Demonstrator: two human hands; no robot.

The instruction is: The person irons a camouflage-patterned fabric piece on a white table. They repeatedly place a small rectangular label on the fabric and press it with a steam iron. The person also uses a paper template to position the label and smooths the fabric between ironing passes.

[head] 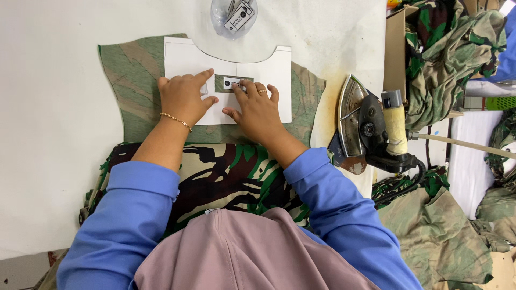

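A white card template (269, 75) with a small rectangular window lies on a faded camouflage fabric piece (131, 75) on the white table. Inside the window sits a small white label (233, 82). My left hand (184, 96), wearing a thin gold bracelet, rests flat on the template with the index finger stretched toward the window's left end. My right hand (258, 110), with a ring, presses fingertips on the label at the window's right end. Neither hand grips anything.
A steam iron (365, 126) rests tilted on its side to the right, its hose trailing right. A clear round container (234, 16) of labels stands at the top. Darker camouflage fabric (231, 172) lies near me, and more garments (451, 53) pile up at right.
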